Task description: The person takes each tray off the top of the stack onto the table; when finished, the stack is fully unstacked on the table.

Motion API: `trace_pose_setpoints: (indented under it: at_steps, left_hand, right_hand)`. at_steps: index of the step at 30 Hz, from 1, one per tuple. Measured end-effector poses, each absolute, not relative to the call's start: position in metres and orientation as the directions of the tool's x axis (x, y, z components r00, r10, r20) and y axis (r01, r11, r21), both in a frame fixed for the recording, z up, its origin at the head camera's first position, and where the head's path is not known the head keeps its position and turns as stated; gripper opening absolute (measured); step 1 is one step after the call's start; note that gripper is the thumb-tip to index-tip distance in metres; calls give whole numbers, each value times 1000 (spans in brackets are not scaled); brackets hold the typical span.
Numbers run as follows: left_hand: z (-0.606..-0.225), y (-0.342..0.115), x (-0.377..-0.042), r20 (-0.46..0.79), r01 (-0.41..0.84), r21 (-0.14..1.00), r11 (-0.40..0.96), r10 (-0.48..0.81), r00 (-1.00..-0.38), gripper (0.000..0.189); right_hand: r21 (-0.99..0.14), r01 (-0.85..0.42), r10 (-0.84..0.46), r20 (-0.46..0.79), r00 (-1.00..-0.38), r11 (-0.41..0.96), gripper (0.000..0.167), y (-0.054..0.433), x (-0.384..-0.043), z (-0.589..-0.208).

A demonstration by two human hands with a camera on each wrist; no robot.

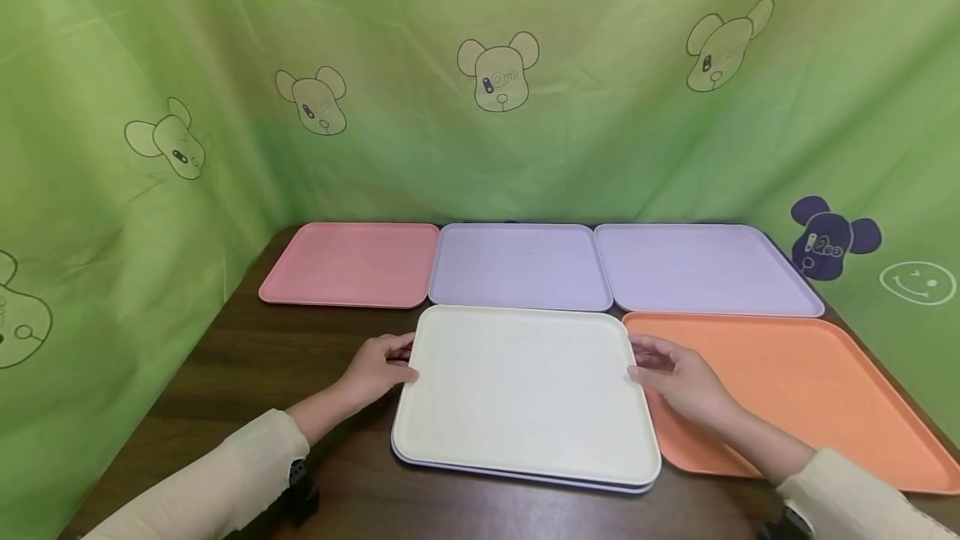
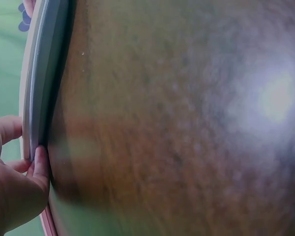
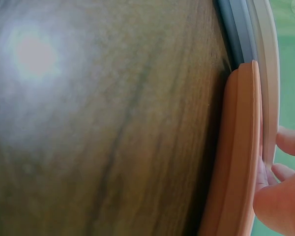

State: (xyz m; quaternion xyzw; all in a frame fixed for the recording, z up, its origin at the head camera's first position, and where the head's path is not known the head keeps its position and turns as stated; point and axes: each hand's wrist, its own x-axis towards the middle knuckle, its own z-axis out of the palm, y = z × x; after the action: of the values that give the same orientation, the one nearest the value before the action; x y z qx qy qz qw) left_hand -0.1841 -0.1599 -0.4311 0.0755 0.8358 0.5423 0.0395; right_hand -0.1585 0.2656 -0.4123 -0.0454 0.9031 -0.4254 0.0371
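Observation:
A white rectangular tray [image 1: 525,390] lies in front of me at the middle of the table. Just beneath it shows the rim of a bluish-grey tray [image 1: 517,475], and the two are nearly aligned. At the white tray's left edge my left hand [image 1: 378,369] pinches the rim, thumb on top and fingers low at the side. My right hand [image 1: 686,382] grips the opposite edge the same way, with its fingers above the orange tray [image 1: 795,394]. In the right wrist view the white rim [image 3: 269,98] sits above the bluish one. Some fingertips are hidden under the white tray.
A pink tray [image 1: 352,265] and two lavender trays, one in the middle [image 1: 521,267] and one at right [image 1: 708,269], line the back of the dark wooden table [image 1: 285,357]. Green printed curtains [image 1: 390,148] hang close behind and at both sides.

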Motion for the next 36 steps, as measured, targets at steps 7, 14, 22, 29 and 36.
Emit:
trace_pose_setpoints:
  at_steps: [7,14,22,29,36]
  left_hand:
    - [-429,-160,-183,10,66,908,413,138,-990,58]
    - [-426,-161,-182,12,59,899,434,109,-994,57]
    - [-421,-163,-180,50,80,913,401,83,-995,52]
    - [-421,-169,-179,78,83,896,437,31,-996,38]
    - [-420,-184,-181,101,98,890,446,16,-995,33]
  right_hand:
    - [-774,-70,-124,-11,-992,629,56,267,-159,-414]
    - [-775,-106,-144,20,-989,623,51,268,-159,-414]
    - [-791,-87,-147,-4,-989,605,54,267,-158,-413]
    - [-806,-28,-142,-70,-987,591,57,265,-157,-411]
    - [-804,2,-143,-108,-984,594,59,265,-158,-408]
